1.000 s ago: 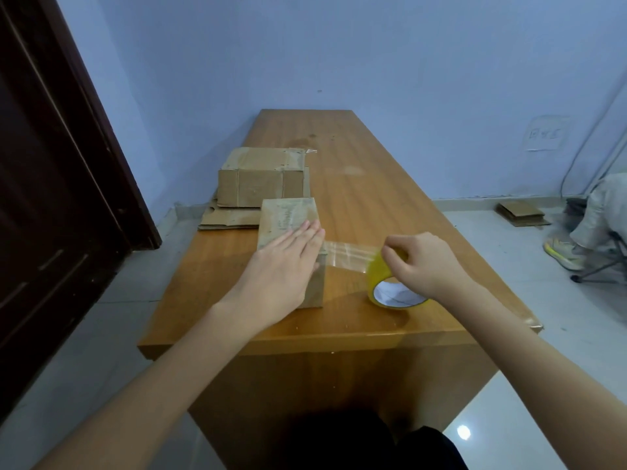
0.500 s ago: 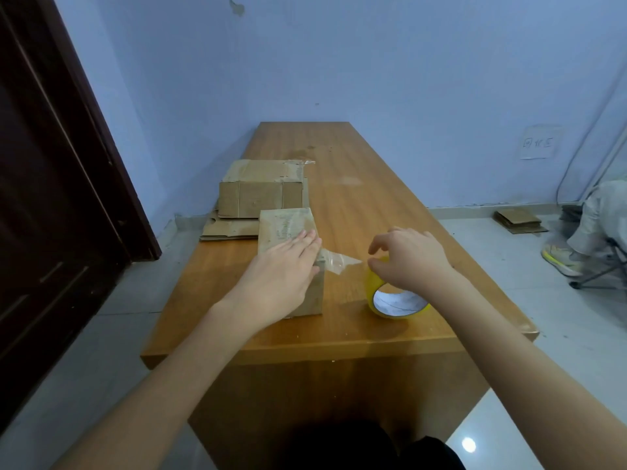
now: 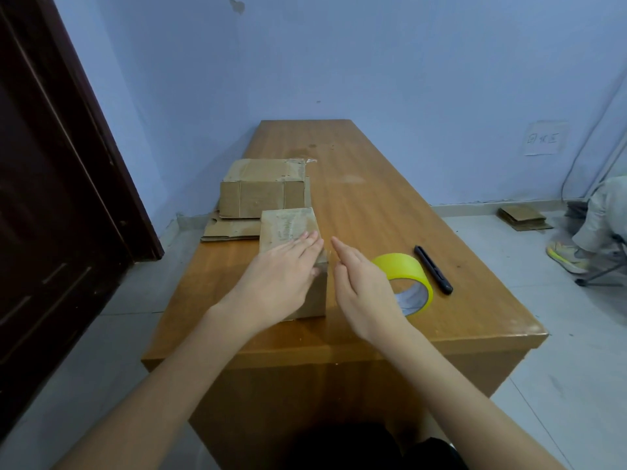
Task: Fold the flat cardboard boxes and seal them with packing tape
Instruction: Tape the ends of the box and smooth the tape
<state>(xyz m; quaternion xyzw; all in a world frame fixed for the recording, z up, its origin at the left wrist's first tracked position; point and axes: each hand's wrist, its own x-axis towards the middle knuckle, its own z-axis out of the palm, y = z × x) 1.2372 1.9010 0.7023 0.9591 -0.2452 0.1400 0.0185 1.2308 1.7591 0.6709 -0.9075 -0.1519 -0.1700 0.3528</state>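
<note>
Box [image 3: 293,266] on the table [image 3: 390,212], under the left hand [image 3: 276,278], just left of the right hand [image 3: 364,291]; tape roll [image 3: 409,283] behind the right hand. Small, brown, folded, worn on top. Left hand flat, fingers straight, pressing the box; right hand open, edge-on, holding nothing.

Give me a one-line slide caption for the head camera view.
Left hand presses the small cardboard box flat-fingered, right hand open beside it, yellow tape roll and black pen on the table.

Matt brown cardboard box [image 3: 288,228] on a smooth, lightly glossy wooden table [image 3: 373,205] — tape roll [image 3: 405,281] glossy yellow.
</note>
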